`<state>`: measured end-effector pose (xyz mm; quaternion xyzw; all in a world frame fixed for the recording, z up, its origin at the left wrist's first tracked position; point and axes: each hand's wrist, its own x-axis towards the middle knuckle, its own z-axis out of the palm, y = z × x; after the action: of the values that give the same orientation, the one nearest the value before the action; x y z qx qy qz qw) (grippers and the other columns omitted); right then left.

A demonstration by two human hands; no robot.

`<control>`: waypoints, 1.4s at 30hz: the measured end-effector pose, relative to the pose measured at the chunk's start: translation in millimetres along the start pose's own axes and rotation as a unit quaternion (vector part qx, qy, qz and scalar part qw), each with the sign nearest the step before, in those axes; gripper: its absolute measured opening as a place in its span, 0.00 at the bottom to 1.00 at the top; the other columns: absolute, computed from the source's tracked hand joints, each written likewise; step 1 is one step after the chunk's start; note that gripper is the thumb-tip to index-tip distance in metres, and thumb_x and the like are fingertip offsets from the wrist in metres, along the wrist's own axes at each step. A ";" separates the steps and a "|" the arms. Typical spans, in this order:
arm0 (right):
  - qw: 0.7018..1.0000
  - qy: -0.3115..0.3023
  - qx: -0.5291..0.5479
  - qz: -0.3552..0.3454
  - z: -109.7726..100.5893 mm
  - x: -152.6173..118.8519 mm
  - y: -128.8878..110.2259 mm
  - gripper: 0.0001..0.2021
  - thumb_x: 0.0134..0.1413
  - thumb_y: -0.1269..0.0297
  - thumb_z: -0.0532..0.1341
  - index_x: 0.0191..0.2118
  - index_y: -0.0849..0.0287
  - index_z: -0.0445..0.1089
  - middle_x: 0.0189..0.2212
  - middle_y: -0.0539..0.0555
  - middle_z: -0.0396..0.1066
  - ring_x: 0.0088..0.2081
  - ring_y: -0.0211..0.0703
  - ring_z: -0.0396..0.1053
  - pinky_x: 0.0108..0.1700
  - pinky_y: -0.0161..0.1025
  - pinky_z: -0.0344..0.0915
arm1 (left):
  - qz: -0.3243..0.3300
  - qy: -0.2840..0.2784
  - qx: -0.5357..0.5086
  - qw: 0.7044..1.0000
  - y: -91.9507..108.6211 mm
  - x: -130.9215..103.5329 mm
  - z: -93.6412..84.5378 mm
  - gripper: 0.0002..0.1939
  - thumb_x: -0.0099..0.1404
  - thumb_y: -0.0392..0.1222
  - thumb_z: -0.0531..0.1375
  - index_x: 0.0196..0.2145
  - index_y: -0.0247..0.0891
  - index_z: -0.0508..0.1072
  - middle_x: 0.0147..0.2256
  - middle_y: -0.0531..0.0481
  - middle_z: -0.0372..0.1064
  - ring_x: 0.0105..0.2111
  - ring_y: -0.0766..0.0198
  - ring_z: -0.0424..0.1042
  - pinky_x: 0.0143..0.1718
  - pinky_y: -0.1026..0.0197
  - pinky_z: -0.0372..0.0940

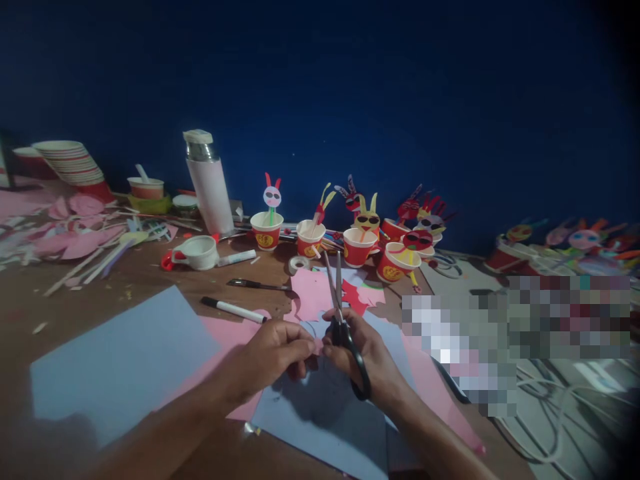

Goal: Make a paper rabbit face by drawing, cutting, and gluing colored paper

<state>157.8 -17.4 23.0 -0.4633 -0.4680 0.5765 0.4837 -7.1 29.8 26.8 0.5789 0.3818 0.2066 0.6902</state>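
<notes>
My left hand (283,350) pinches a small pink paper piece (318,346) between thumb and fingers. Close beside it, my right hand (367,347) grips black-handled scissors (339,293), their blades pointing away from me and slightly apart. The fingertips of my right hand are near the pink piece; I cannot tell whether they touch it. Beneath both hands lies a blue paper sheet (320,427) over pink paper (220,340). Just past the scissors are a cut pink sheet (313,293) and red paper scraps (355,298).
A larger blue sheet (125,360) lies left. Two pens, a black one (260,285) and a white marker (235,310), sit ahead. Behind stand paper cups (267,231) with paper rabbit figures and a tall bottle (210,187). White cables (550,427) lie at right.
</notes>
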 end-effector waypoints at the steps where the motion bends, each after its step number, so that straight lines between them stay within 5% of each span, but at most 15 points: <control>1: 1.000 0.001 -0.007 0.000 0.1 -0.5 -0.9 0.20 0.43 0.66 0.66 0.42 0.56 0.58 0.26 0.45 0.64 0.28 0.35 0.62 0.28 0.33 0.56 | -0.005 -0.014 -0.026 1.000 0.5 -0.4 0.1 0.14 0.57 0.46 0.58 0.22 0.31 0.70 0.20 0.51 0.67 0.19 0.70 0.63 0.23 0.67 0.55; 9: 0.998 0.044 -0.045 0.011 2.2 -2.6 -12.4 0.18 0.41 0.63 0.64 0.39 0.57 0.59 0.25 0.44 0.62 0.25 0.33 0.58 0.25 0.32 0.54 | -0.044 -0.005 -0.157 0.987 5.7 -4.8 -2.3 0.15 0.60 0.50 0.55 0.29 0.33 0.67 0.24 0.46 0.71 0.20 0.67 0.66 0.22 0.65 0.60; 12: 0.998 0.054 -0.036 0.009 3.3 -1.9 -12.4 0.19 0.40 0.63 0.65 0.39 0.57 0.58 0.25 0.44 0.62 0.25 0.34 0.58 0.26 0.32 0.54 | -0.027 -0.009 -0.143 0.989 6.6 -4.8 -2.1 0.17 0.59 0.53 0.56 0.29 0.32 0.67 0.24 0.46 0.70 0.20 0.68 0.66 0.21 0.67 0.59; 18: 0.998 0.056 -0.040 0.008 4.8 -3.4 -13.2 0.19 0.39 0.63 0.65 0.38 0.58 0.58 0.25 0.45 0.63 0.25 0.34 0.58 0.26 0.33 0.55 | -0.012 0.001 -0.093 0.996 3.9 -3.4 -0.1 0.08 0.51 0.39 0.63 0.25 0.32 0.68 0.23 0.51 0.68 0.19 0.71 0.64 0.21 0.68 0.60; 35: 0.991 0.095 -0.094 0.008 -2.5 0.0 -16.5 0.16 0.41 0.60 0.62 0.38 0.57 0.59 0.24 0.45 0.63 0.22 0.35 0.61 0.24 0.34 0.58 | 0.002 0.043 -0.085 0.995 2.4 -0.7 -4.3 0.03 0.53 0.36 0.60 0.26 0.33 0.69 0.23 0.53 0.68 0.19 0.73 0.63 0.21 0.69 0.58; 42: 0.983 0.111 -0.138 -0.049 -17.5 -10.7 -47.8 0.15 0.46 0.57 0.62 0.39 0.58 0.62 0.24 0.46 0.64 0.26 0.37 0.64 0.29 0.35 0.61 | 0.062 0.111 -0.068 0.990 17.2 -7.8 -10.8 0.04 0.55 0.37 0.59 0.26 0.35 0.68 0.24 0.53 0.68 0.21 0.71 0.64 0.24 0.68 0.60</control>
<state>182.2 -21.9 68.7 -0.5634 -0.5088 0.4262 0.4920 -17.5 35.2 45.1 0.5266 0.4039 0.3377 0.6675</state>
